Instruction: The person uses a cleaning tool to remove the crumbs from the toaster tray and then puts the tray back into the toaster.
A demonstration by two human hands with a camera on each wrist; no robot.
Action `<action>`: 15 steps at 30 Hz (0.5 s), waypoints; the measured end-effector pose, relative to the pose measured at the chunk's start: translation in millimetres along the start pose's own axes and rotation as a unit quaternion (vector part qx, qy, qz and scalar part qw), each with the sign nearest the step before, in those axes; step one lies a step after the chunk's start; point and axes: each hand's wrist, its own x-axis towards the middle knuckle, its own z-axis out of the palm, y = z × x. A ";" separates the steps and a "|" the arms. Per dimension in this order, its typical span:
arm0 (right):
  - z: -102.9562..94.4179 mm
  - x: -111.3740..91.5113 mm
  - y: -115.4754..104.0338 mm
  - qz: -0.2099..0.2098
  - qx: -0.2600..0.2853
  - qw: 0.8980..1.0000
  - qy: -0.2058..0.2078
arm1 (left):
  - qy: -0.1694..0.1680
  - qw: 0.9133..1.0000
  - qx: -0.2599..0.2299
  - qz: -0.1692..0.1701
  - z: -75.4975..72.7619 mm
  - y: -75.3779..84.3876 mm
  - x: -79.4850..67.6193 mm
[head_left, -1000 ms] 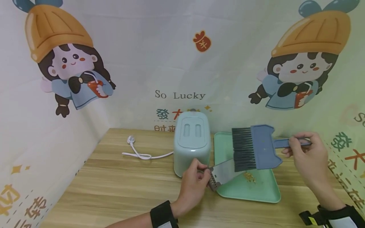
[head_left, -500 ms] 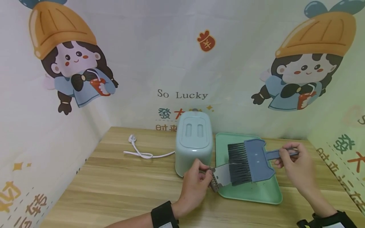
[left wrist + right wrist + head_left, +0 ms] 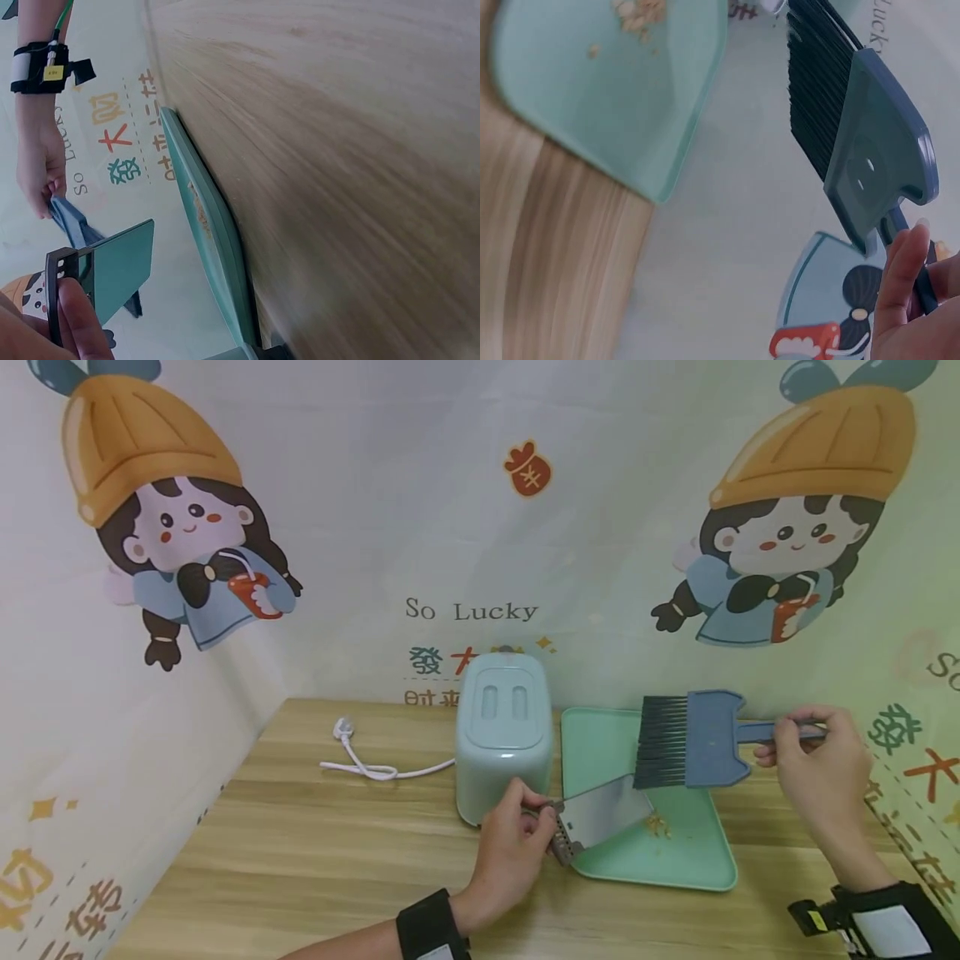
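Note:
My left hand [image 3: 513, 843] pinches the dark perforated end of a thin metal crumb tray [image 3: 606, 814], tilted over a green serving tray [image 3: 637, 870]. Held by its handle, a blue brush [image 3: 716, 739] with black bristles is in my right hand [image 3: 821, 768]. The bristle corner overlaps the crumb tray's far end in the head view; I cannot tell whether they touch. Light-brown crumbs [image 3: 657, 825] lie on the green tray beneath. In the left wrist view, the crumb tray [image 3: 124, 270] stands above the green tray. The brush [image 3: 881, 150] is raised in the right wrist view.
A pale blue-green toaster [image 3: 504, 735] stands left of the green tray, just behind my left hand. Its white cord and plug [image 3: 367, 766] lie on the wooden table [image 3: 322, 868]. A printed cloth [image 3: 360, 527] hangs behind the table.
The brush swept down and left across the crumb tray half a second ago, and is now lifted back up and to the right. My left hand keeps its grip on the crumb tray.

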 end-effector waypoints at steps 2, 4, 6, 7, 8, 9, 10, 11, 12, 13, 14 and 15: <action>5.9 0.7 -2.7 -0.005 0.000 1.000 -0.015 | 0.004 1.000 -0.003 -0.002 -1.3 0.9 0.1; 9.2 -2.3 -2.2 -0.015 -0.011 0.999 -0.026 | 0.007 1.000 -0.006 0.000 -2.3 1.8 0.2; 8.4 -8.1 1.2 -0.017 -0.015 0.999 -0.033 | 0.010 1.000 -0.007 0.005 -3.0 2.4 0.5; 6.2 -11.3 3.3 -0.018 -0.019 0.999 -0.037 | 0.012 1.000 -0.007 0.007 -3.4 3.0 0.5; 3.4 -14.5 5.5 -0.018 -0.019 0.999 -0.038 | 0.014 1.000 -0.009 0.010 -3.8 3.5 0.6; -0.5 -18.2 8.2 -0.015 -0.020 0.999 -0.041 | 0.015 1.000 -0.010 0.010 -3.6 3.4 0.4; -4.9 -21.4 11.0 -0.010 -0.022 0.999 -0.045 | 0.016 1.000 -0.011 0.011 -3.5 3.3 0.3; -9.3 -24.1 13.9 -0.004 -0.025 0.998 -0.048 | 0.016 1.000 -0.012 0.011 -3.6 3.4 0.0; -13.9 -26.5 16.1 0.001 -0.034 0.998 -0.051 | 0.018 1.000 -0.014 0.011 -3.7 3.8 -0.2; -18.4 -28.4 18.7 0.010 -0.043 0.998 -0.051 | 0.018 1.000 -0.016 0.011 -3.8 3.9 -0.4; -22.6 -29.5 21.3 0.024 -0.046 0.997 -0.050 | 0.019 1.000 -0.018 0.010 -3.8 3.9 -0.5; -27.4 -30.1 23.2 0.044 -0.046 0.997 -0.050 | 0.020 1.000 -0.017 0.010 -3.8 4.1 -0.4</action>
